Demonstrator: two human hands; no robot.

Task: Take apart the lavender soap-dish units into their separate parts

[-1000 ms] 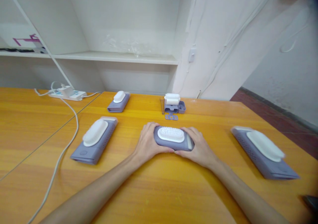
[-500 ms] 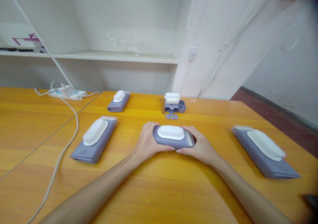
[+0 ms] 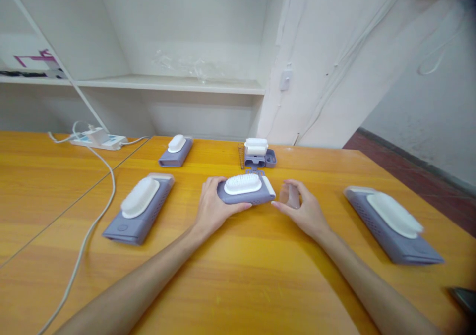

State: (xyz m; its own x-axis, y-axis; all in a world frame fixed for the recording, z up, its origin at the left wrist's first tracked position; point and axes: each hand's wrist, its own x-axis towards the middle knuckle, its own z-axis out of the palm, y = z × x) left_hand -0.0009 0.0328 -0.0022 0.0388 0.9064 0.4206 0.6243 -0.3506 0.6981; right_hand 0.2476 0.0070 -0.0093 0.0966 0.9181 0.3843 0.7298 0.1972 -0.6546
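Note:
My left hand grips the left end of a purple-grey handheld case, held just over the table. A white bristled brush pad is on its upper face. At the case's right end a white strip is exposed. My right hand is a short way to the right, fingers and thumb closed around a translucent cap. The cap is apart from the case. Behind the case lie loose parts: white rollers, a purple-grey open housing and a coil spring.
Similar cases with white pads lie at left, back left and right. A power strip stands at the back left, its white cable running forward over the wooden table. Shelves rise behind.
My right hand has drawn the translucent cap off the case's right end, opening a gap. The case, in my left hand, has shifted slightly left and away from me.

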